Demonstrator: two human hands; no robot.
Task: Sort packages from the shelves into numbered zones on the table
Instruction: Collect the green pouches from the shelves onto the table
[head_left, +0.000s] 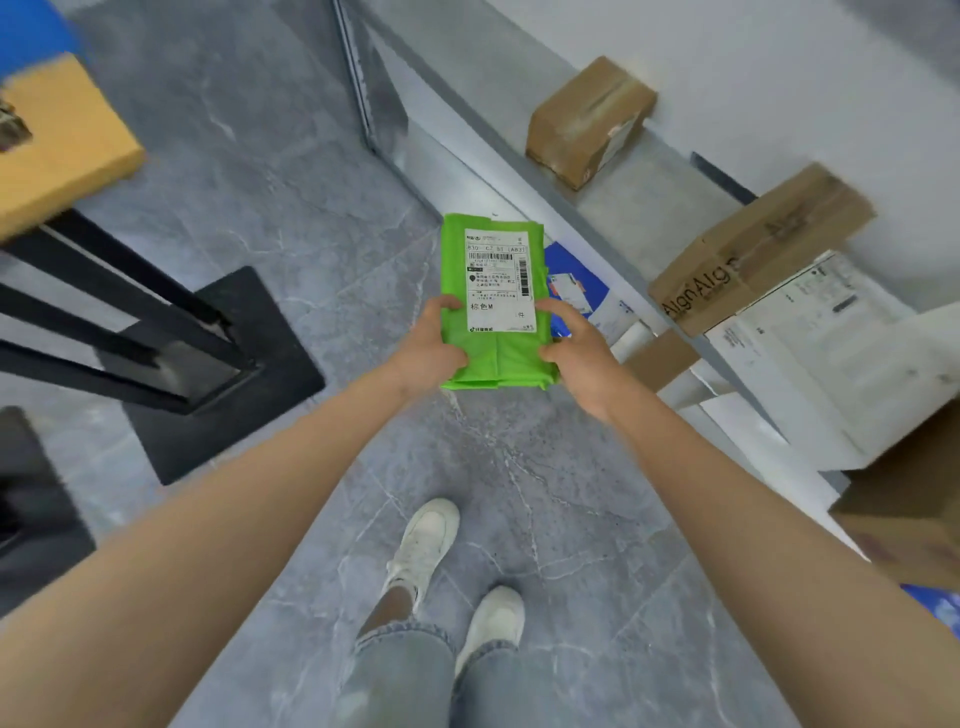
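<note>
A flat green plastic package (493, 364) with a white shipping label facing up is held out in front of me over the floor. My left hand (434, 345) grips its near left edge, thumb on top. Gripping the near right edge is my right hand (576, 348), its fingers lying on the label's corner. The shelf (613, 208) runs along the right, with two brown cardboard boxes (589, 122) (758, 249) on its upper board. A corner of the wooden table (67, 150) shows at the upper left.
A blue-and-white parcel (576, 286) lies on a lower shelf board just beyond the green package. White parcels (810, 343) and a brown box (914, 499) sit at the right. The table's black legs and base plate (228, 374) stand on the grey tile floor at the left.
</note>
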